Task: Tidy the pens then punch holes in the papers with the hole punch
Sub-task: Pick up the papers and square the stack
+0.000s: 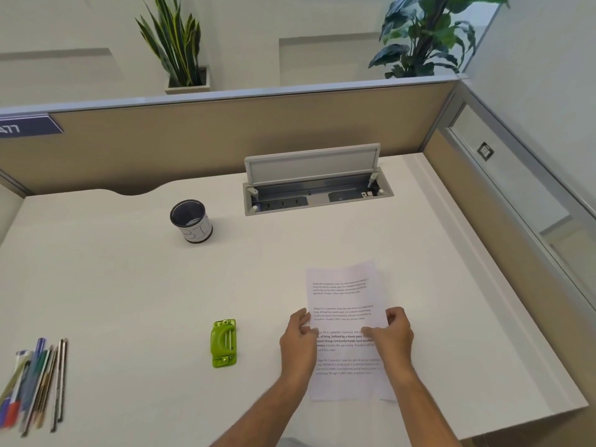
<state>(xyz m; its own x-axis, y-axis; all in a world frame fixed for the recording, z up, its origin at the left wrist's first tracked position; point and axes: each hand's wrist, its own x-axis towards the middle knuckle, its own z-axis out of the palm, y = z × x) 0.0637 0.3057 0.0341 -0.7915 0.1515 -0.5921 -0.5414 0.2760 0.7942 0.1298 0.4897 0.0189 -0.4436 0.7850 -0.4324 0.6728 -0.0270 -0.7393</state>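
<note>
Printed white papers lie on the desk at the right of centre. My left hand grips their left edge and my right hand grips their right edge, thumbs on top. A green hole punch sits on the desk just left of my left hand. Several pens and pencils lie loose in a bunch at the front left. A dark-rimmed pen cup stands upright at the back left of centre, with no pens showing inside.
The white desk is walled by beige partitions behind and to the right. An open cable box with sockets is set into the desk at the back. Two plants stand beyond the partition.
</note>
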